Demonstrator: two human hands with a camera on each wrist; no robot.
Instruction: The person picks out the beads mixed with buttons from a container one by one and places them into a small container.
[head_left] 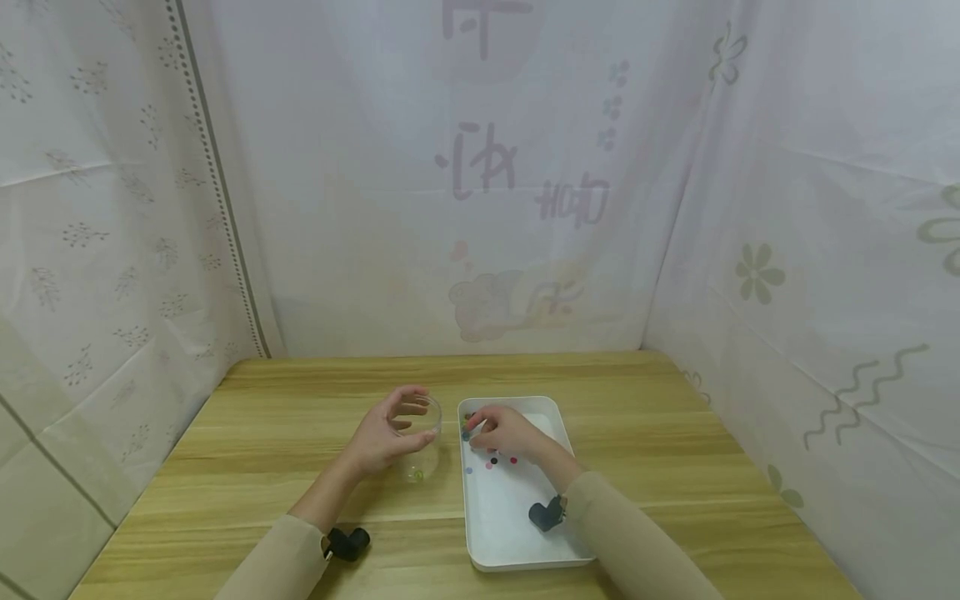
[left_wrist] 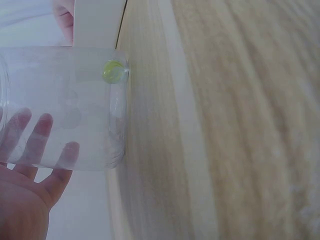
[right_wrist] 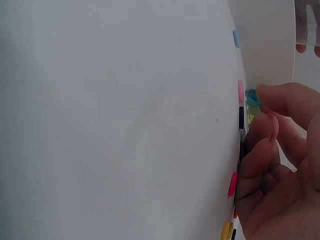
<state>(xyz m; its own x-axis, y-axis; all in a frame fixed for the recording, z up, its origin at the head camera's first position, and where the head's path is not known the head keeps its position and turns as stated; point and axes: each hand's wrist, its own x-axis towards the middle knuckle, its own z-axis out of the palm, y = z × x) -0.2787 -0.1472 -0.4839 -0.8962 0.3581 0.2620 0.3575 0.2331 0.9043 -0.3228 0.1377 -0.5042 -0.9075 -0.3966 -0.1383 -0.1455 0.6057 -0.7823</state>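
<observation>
My left hand (head_left: pixel 390 429) grips a clear plastic jar (head_left: pixel 427 452) standing upright on the table, fingers and thumb curled round its side. One yellow-green marble (left_wrist: pixel 114 72) lies at the bottom of this jar. My right hand (head_left: pixel 508 432) reaches down into a white tray (head_left: pixel 517 521). Its thumb and index fingertips are right at a blue glass marble (right_wrist: pixel 253 97), beside the tray's left wall, with a gap showing between them. The other fingers curl inward. Small flat discs, such as a pink one (right_wrist: pixel 240 91) and a black one (right_wrist: pixel 241 117), lie around this hand.
A light blue disc (head_left: pixel 469 471) and a red disc (head_left: pixel 513 460) lie on the tray floor. The wooden table (head_left: pixel 600 375) runs back to hanging printed curtains (head_left: pixel 360 208), with more cloth at both sides. Each wrist carries a small black camera mount (head_left: pixel 348 544).
</observation>
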